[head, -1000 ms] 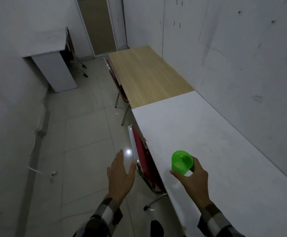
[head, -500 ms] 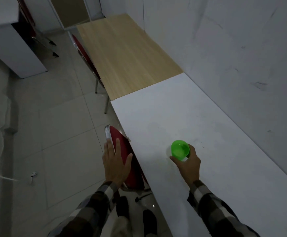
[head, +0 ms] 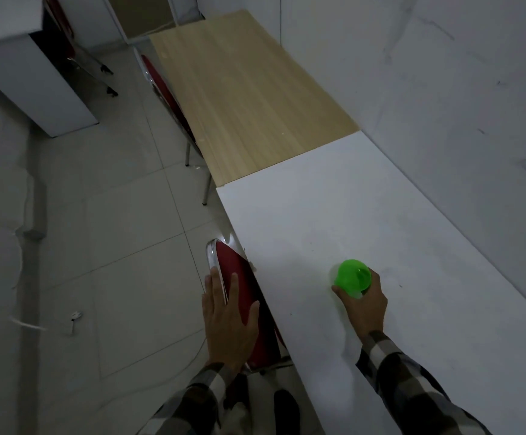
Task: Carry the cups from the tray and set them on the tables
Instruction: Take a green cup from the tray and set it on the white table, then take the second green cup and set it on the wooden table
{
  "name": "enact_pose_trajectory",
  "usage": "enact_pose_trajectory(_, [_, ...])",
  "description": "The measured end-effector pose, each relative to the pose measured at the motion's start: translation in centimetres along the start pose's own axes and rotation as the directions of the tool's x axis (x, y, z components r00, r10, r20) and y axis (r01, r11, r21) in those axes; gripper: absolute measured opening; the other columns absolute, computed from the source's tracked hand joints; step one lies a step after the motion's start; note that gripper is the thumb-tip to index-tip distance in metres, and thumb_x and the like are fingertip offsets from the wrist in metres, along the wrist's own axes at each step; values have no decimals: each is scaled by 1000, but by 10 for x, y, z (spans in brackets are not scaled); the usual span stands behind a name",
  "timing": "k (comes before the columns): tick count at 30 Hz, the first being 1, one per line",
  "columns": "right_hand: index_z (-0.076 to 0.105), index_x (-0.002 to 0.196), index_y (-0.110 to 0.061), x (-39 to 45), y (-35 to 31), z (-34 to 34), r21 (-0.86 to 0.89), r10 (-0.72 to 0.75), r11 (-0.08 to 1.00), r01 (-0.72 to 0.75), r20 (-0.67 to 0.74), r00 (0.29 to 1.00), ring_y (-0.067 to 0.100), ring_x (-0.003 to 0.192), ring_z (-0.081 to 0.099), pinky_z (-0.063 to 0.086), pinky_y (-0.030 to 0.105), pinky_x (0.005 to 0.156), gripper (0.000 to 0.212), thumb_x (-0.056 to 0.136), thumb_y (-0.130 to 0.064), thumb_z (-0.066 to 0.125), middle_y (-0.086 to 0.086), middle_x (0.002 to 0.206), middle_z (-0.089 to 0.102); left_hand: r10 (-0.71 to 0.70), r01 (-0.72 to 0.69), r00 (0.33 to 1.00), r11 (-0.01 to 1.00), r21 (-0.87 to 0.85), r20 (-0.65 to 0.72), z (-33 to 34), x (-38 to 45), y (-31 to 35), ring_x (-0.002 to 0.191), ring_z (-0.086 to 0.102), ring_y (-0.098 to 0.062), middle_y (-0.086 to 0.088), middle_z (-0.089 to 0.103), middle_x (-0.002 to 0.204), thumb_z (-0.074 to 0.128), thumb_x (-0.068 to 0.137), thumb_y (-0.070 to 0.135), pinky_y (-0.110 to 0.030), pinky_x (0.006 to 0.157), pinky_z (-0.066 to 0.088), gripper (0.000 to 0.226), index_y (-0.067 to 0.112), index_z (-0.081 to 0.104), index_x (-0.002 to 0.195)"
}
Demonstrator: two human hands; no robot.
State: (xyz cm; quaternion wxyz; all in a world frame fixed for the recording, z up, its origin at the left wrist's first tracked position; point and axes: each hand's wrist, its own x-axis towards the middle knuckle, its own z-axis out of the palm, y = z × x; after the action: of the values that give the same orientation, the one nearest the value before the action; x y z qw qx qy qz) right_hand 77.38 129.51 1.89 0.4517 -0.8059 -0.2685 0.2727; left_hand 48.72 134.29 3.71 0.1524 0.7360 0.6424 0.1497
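Observation:
A bright green plastic cup (head: 351, 276) stands upright on the white table (head: 333, 221), a short way in from its left edge. My right hand (head: 362, 304) is wrapped around the cup from the near side, thumb on its left and fingers on its right. My left hand (head: 228, 321) is spread flat with fingers apart, resting on the backrest of the red chair (head: 242, 284) tucked under the white table. No tray is in view.
A wooden table (head: 252, 92) joins the white one at its far end, with a second red chair (head: 164, 89) beside it. The wall (head: 459, 89) runs along the tables' right side. A white desk (head: 35, 80) stands at far left across the tiled floor.
The cup has come down from above the table edge onto the white tabletop, further in. My left hand has moved from mid-air onto the red chair's backrest. My view has tilted down.

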Motion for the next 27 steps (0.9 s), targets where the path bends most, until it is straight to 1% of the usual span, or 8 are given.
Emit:
enact_pose_trajectory(5, [52,136,-25,-2,7,1,-18,10,1000,-10,-1,1000,22,104,61,52,38,94,78,71,-32,95,-1,115,66,-15,15,1000,1000,13,1,1,0,0,164,-8,-29,-5,-10,177,47,97,58,-58,129,17,83,18,26,167])
enact_pose_trajectory(8, [48,140,-21,-7,11,1,-9,43,999,-43,17,999,22,110,58,49,38,98,80,74,-30,93,1,123,63,-20,20,1000,1000,14,12,1,0,1,163,-10,-28,-5,-13,177,50,98,57,-56,130,14,85,20,21,168])
enact_pose_trajectory(12, [38,149,-15,-29,18,4,-9,100,995,-100,-5,995,27,129,52,43,44,112,84,83,-31,86,9,144,55,-44,44,997,999,13,61,-2,1,2,163,-16,-27,-3,-21,175,50,97,58,-55,131,6,90,24,9,169])
enact_pose_trajectory(16, [30,156,-9,-64,18,17,-17,167,986,-167,-5,986,33,148,38,30,45,123,72,98,-31,67,16,161,39,-60,59,991,998,12,119,-9,-5,5,161,-20,-28,-4,-24,174,48,97,60,-55,130,-1,92,28,1,169])
enact_pose_trajectory(19, [34,154,-3,-93,0,28,10,193,981,-193,19,981,34,147,38,28,38,121,62,102,-26,60,20,159,39,-63,66,986,998,-17,152,-16,-19,9,161,-19,-28,-5,-23,174,51,96,59,-56,130,2,94,29,0,169])
enact_pose_trajectory(22, [38,151,1,-122,-27,40,41,164,985,-168,89,982,35,145,40,28,34,118,56,104,-23,56,21,156,42,-76,85,988,994,-62,134,-24,-39,16,163,-10,-29,-8,-10,176,49,93,59,-58,130,5,93,27,5,169])
enact_pose_trajectory(24, [38,152,-1,-143,-47,45,58,128,989,-138,158,979,31,145,40,27,27,115,54,106,-26,53,18,156,43,-81,91,991,992,-82,109,-30,-54,22,163,-5,-30,-11,-2,176,49,93,57,-58,130,6,92,25,8,169])
enact_pose_trajectory(27, [40,152,-8,-176,-77,44,77,41,995,-62,254,966,24,143,43,27,23,111,52,108,-34,47,9,154,46,-57,68,993,992,-108,101,-42,-80,32,163,-5,-29,-11,-1,177,50,97,51,-56,130,2,90,26,2,169])
